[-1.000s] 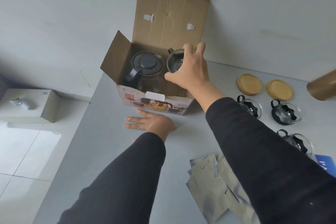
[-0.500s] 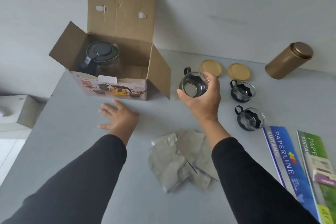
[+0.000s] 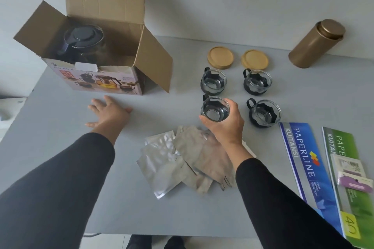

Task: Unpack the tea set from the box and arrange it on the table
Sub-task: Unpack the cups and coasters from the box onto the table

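Observation:
An open cardboard box (image 3: pixel 105 82) stands at the table's back left, with a glass teapot (image 3: pixel 84 46) with a black lid inside it. My right hand (image 3: pixel 224 127) grips a glass cup (image 3: pixel 215 109) with a black holder, just above the table in front of another cup (image 3: pixel 213 81). Two more cups, one at the back (image 3: pixel 257 82) and one nearer (image 3: pixel 265 113), stand to the right. Two round wooden coasters (image 3: pixel 220 57) (image 3: pixel 255 59) lie behind them. My left hand (image 3: pixel 108 114) rests flat on the table in front of the box.
Several silver foil pouches (image 3: pixel 178 161) lie in the middle of the grey table (image 3: pixel 60 147). A gold tin canister (image 3: pixel 316 43) stands at the back right. Blue (image 3: pixel 307 166) and green (image 3: pixel 348 188) receipt booklets lie along the right edge. The wall is close behind.
My right hand lifted a cup out of the box and carried it right and down to the front-left spot among the other cups. My left hand stayed flat on the table.

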